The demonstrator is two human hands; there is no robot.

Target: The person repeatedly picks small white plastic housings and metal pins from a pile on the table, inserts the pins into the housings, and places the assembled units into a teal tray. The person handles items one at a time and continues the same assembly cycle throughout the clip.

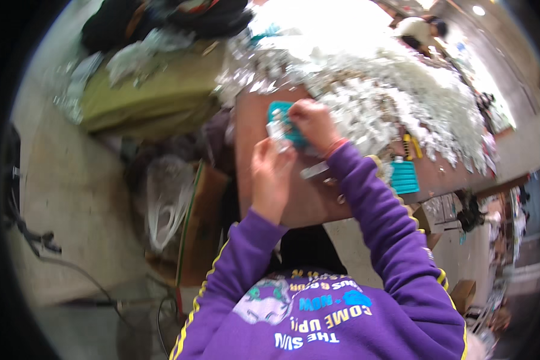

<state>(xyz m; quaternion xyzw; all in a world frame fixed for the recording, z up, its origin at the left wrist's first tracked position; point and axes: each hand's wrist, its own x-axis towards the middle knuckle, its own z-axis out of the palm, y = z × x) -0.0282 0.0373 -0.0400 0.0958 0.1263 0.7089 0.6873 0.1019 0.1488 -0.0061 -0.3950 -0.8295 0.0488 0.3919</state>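
A small teal tray (274, 108) with small items in it lies on the brown tabletop (251, 120). My left hand (272, 177) is just this side of the tray, its fingertips closed on a small clear plastic bag (276, 130) that overlaps the tray's near edge. Over the tray's right part, my right hand (315, 124) has its fingers pinched together. Whatever they may hold is too small and blurred to make out. A pale flat strip (314, 171) lies on the table below my right wrist, with a small ring-like piece (341, 198) closer to me.
A large heap of clear and white plastic packets (378, 96) covers the table's far and right parts. A second teal tray (405, 177) and a yellow-and-black hand tool (409, 146) lie right. Left stand a green-covered stack (150, 96) and a cardboard box (201, 222). Another person (419, 30) is far right.
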